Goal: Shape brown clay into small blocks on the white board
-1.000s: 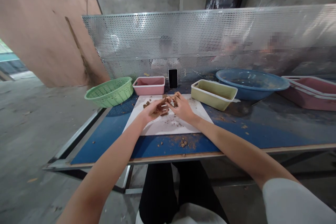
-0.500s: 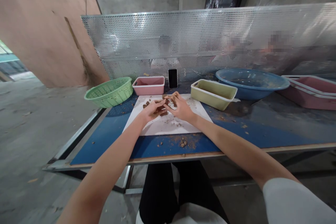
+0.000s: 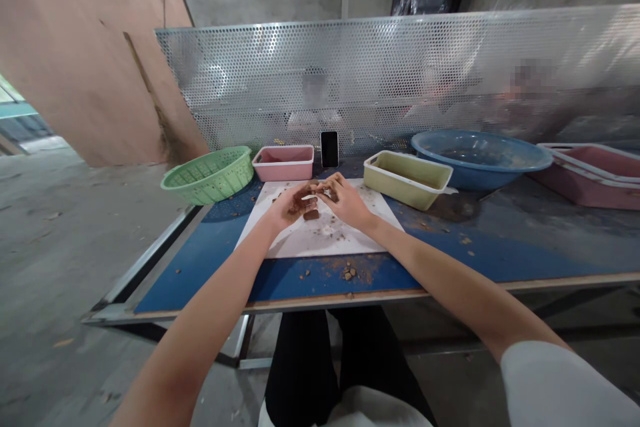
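Over a white board (image 3: 280, 248) on the blue table, my left hand (image 3: 291, 205) is turned palm inward, its fingers curled and stained brown. Close against it, my right hand (image 3: 345, 200) has its fingers bent inward. Between them the fingertips meet around brown clay, largely hidden by the fingers. A separate clay lump (image 3: 311, 215) lies on the board just below the fingertips. Brown crumbs (image 3: 341, 236) are scattered over the board, and more pieces sit partly behind my left hand.
Behind the board stand a green basket (image 3: 210, 177), a pink bin (image 3: 284, 172), an upright phone (image 3: 329, 149) and a yellow-green bin (image 3: 407, 188). A blue basin (image 3: 480, 177) and pink trays (image 3: 595, 190) are to the right. Small clods (image 3: 349, 272) lie near the table's front edge.
My left hand has rolled so more of its stained palm shows. The fingers of both hands have shifted around the clay, and the lump below is more exposed.
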Action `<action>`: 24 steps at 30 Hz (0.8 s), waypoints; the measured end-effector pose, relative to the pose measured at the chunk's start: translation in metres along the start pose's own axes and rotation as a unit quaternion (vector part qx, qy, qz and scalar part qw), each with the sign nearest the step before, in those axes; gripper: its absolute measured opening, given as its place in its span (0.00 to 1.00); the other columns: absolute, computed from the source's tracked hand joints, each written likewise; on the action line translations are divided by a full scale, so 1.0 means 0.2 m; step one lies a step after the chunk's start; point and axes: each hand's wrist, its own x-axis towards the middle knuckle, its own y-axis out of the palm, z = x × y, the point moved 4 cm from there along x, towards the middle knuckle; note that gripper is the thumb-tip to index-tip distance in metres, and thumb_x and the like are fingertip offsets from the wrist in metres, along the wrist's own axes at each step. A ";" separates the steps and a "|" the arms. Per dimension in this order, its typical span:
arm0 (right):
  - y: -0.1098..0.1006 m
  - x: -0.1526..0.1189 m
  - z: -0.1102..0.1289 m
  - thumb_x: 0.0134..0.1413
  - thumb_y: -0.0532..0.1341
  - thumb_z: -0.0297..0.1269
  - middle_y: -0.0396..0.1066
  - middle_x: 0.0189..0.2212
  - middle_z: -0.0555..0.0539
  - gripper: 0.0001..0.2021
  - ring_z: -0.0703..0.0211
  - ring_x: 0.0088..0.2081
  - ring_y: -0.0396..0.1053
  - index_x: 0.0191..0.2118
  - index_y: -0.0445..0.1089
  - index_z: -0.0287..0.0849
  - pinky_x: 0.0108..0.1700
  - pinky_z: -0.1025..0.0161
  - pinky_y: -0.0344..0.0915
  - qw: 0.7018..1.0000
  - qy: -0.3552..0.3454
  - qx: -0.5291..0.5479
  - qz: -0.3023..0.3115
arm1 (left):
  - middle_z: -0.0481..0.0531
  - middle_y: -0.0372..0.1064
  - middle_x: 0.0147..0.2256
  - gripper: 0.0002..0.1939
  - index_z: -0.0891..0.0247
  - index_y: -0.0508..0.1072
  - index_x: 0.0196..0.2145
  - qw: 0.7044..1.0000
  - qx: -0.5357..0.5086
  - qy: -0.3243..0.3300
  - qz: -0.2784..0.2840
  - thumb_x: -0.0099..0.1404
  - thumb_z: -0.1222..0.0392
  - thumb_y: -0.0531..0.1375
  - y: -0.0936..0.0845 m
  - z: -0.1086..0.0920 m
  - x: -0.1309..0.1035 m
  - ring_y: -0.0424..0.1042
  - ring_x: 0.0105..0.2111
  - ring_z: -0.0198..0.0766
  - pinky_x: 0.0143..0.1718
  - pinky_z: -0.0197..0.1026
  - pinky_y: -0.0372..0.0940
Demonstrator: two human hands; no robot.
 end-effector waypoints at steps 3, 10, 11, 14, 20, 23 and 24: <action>0.00 0.00 -0.02 0.73 0.60 0.44 0.72 0.47 0.42 0.08 0.49 0.49 0.73 0.50 0.71 0.48 0.54 0.50 0.74 1.000 0.015 0.023 0.002 | 0.54 0.80 0.39 0.04 0.64 0.81 0.36 1.000 -0.009 0.012 -0.010 0.64 0.61 0.67 -0.01 -0.01 0.01 0.76 0.33 0.37 0.40 0.39 0.73; 0.01 0.00 -0.02 0.75 0.56 0.44 0.73 0.46 0.41 0.10 0.47 0.51 0.73 0.50 0.72 0.46 0.57 0.48 0.72 1.000 -0.006 0.024 0.005 | 0.54 0.76 0.33 0.05 0.64 0.80 0.34 0.996 -0.053 0.038 -0.066 0.61 0.64 0.64 -0.06 -0.03 0.02 0.74 0.33 0.36 0.35 0.36 0.71; 0.01 0.01 -0.02 0.75 0.56 0.44 0.72 0.46 0.41 0.10 0.47 0.51 0.73 0.50 0.71 0.46 0.57 0.48 0.71 1.000 -0.007 0.025 0.008 | 0.53 0.76 0.32 0.05 0.65 0.80 0.35 0.995 -0.057 0.042 -0.067 0.60 0.63 0.64 -0.07 -0.03 0.02 0.73 0.32 0.36 0.35 0.36 0.70; 0.01 0.01 -0.01 0.76 0.53 0.44 0.71 0.45 0.42 0.11 0.48 0.49 0.72 0.47 0.69 0.46 0.55 0.49 0.71 0.999 0.001 0.029 0.019 | 0.53 0.75 0.31 0.06 0.65 0.79 0.35 0.994 -0.064 0.053 -0.069 0.60 0.63 0.65 -0.07 -0.04 0.02 0.72 0.31 0.35 0.34 0.36 0.69; -0.01 0.00 0.01 0.78 0.48 0.48 0.70 0.35 0.46 0.18 0.53 0.38 0.71 0.36 0.63 0.47 0.45 0.56 0.68 0.998 0.040 0.019 0.043 | 0.52 0.74 0.30 0.04 0.65 0.79 0.34 0.993 -0.070 0.051 -0.079 0.59 0.64 0.65 -0.06 -0.03 0.01 0.73 0.30 0.35 0.34 0.37 0.70; -0.01 -0.01 0.00 0.77 0.51 0.50 0.71 0.34 0.48 0.17 0.54 0.36 0.70 0.37 0.65 0.47 0.43 0.58 0.67 0.998 0.046 0.030 0.040 | 0.52 0.76 0.31 0.03 0.64 0.77 0.32 0.994 -0.059 0.055 -0.070 0.58 0.66 0.66 -0.06 -0.03 0.01 0.74 0.31 0.35 0.36 0.37 0.71; -0.01 -0.01 -0.01 0.76 0.53 0.51 0.72 0.35 0.48 0.17 0.55 0.37 0.70 0.38 0.66 0.46 0.44 0.58 0.67 0.998 0.042 0.034 0.031 | 0.53 0.76 0.31 0.03 0.64 0.77 0.32 0.995 -0.053 0.051 -0.066 0.57 0.66 0.66 -0.05 -0.02 0.01 0.75 0.32 0.36 0.37 0.38 0.71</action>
